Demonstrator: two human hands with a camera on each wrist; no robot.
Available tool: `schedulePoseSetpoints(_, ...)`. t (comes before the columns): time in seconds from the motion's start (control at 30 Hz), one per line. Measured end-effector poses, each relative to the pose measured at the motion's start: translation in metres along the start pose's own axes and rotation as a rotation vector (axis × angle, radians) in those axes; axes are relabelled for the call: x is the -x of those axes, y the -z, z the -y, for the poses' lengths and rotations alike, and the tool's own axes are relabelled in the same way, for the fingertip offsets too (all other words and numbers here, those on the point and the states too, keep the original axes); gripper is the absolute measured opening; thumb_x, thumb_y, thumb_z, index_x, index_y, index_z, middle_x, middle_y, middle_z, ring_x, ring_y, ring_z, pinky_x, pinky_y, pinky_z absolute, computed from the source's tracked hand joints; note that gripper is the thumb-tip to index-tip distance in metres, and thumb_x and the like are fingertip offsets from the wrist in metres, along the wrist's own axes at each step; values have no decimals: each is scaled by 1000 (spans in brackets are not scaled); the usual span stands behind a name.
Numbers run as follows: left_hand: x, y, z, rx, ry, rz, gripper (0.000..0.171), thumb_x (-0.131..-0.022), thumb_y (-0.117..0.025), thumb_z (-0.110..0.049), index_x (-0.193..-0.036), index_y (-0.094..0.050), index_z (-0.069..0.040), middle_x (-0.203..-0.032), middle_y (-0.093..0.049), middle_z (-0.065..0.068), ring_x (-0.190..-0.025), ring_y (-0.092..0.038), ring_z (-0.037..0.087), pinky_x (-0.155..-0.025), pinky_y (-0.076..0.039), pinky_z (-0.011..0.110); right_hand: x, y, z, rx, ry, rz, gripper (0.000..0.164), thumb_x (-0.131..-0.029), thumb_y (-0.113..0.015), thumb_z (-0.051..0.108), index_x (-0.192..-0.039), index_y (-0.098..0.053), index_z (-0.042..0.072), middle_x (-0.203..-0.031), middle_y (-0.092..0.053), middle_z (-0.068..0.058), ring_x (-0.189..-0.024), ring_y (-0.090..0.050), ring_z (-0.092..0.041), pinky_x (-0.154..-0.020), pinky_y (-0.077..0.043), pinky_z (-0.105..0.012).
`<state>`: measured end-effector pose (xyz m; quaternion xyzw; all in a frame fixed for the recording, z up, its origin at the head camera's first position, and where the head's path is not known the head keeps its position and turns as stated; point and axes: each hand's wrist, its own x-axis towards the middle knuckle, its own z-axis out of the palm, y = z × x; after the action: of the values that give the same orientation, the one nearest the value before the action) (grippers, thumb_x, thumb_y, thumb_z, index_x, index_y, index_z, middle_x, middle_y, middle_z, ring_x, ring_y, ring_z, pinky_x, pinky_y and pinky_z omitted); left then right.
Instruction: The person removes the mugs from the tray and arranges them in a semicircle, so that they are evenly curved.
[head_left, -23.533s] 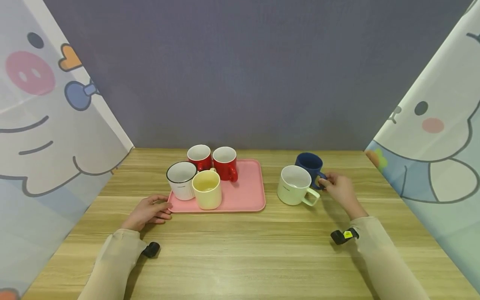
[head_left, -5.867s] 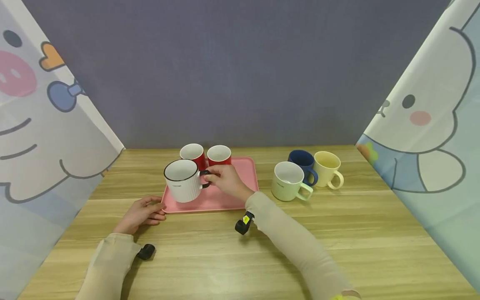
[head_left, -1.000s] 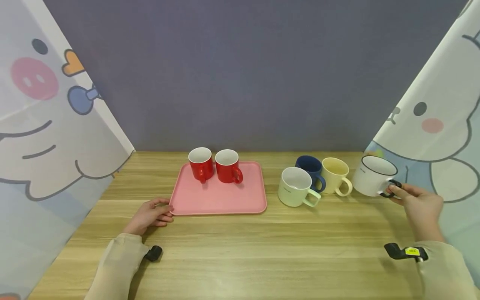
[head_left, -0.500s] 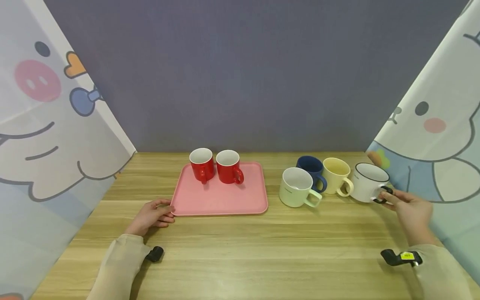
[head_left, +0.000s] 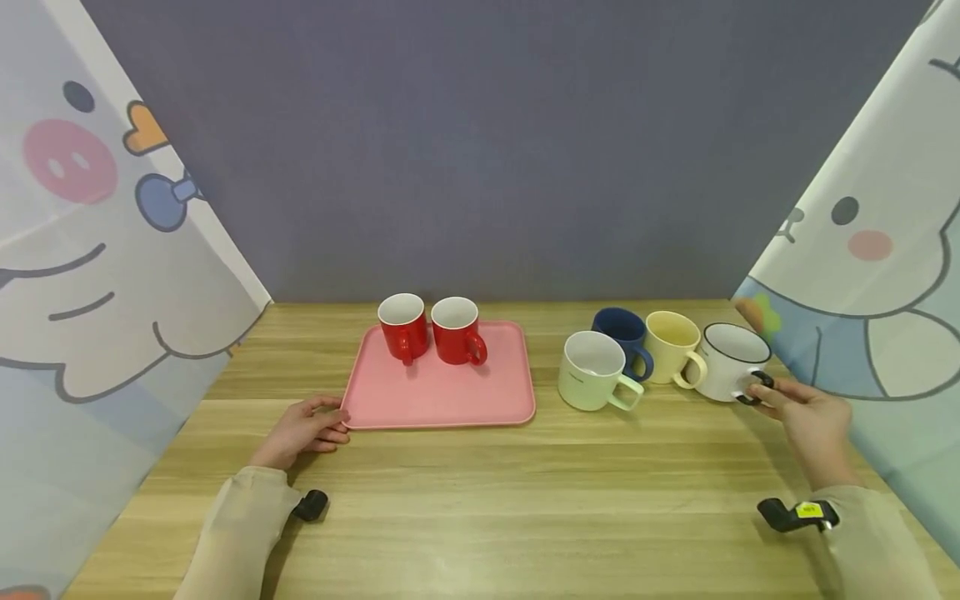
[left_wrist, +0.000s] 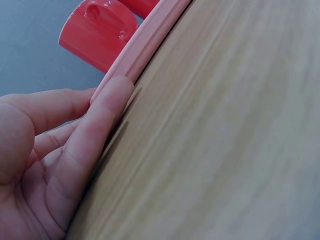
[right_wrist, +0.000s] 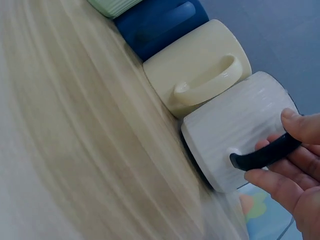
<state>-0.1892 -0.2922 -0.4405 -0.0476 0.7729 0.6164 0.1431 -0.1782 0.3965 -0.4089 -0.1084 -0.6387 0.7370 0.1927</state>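
My right hand (head_left: pixel 813 421) pinches the black handle of a white mug (head_left: pixel 722 373) with a dark rim. That mug stands upright on the table at the right end of a group, close beside a pale yellow mug (head_left: pixel 667 350). In the right wrist view thumb and fingers curl round the handle, and the ribbed mug (right_wrist: pixel 227 130) meets the yellow one. At the left, my left hand (head_left: pixel 300 433) holds the front left corner of a pink tray (head_left: pixel 442 408), the thumb on its rim. Two red mugs (head_left: pixel 405 329) stand at the tray's back.
A navy blue mug (head_left: pixel 619 329) stands left of the yellow one, partly behind a pale green mug (head_left: pixel 588 375). A grey wall (head_left: pixel 480 150) rises at the table's back. Printed cartoon sheets (head_left: pixel 862 275) flank the wooden table (head_left: pixel 480 508).
Earlier the yellow and white mugs left the tray for the right side. Over the last second my right hand lowered the white mug and slid it left toward the yellow one. My left hand stayed.
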Motion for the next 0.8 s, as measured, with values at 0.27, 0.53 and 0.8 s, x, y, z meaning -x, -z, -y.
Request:
schedulePoseSetpoints(0.27, -1, 1, -2, -11, -7, 8, 51, -102, -59, -15, -139, -38, 13, -85, -73, 5, -71, -71, 12, -61, -59, 27, 7, -2, 5, 102, 14, 75, 36, -83, -72, -14, -72, -76, 20, -69, -71, 6, -59, -70, -8, -59, -55, -16)
schedulePoseSetpoints(0.53, 0, 2, -1, -19, -12, 5, 53, -102, -58, -16, -140, -37, 15, -87, -73, 5, -72, -71, 12, -62, -59, 27, 8, 5, 4, 341, 73, 161, 25, -86, -75, -3, -78, -79, 20, -72, -71, 15, -66, -68, 2, -61, -52, -10)
schedulePoseSetpoints(0.8, -4, 1, -1, -16, 12, -14, 50, -102, -59, -15, -139, -39, 12, -84, -73, 4, -71, -71, 11, -62, -59, 27, 7, 11, 5, 711, 146, 158, 10, -88, -78, 17, -81, -77, 24, -73, -64, 31, -70, -58, 13, -62, -42, -7)
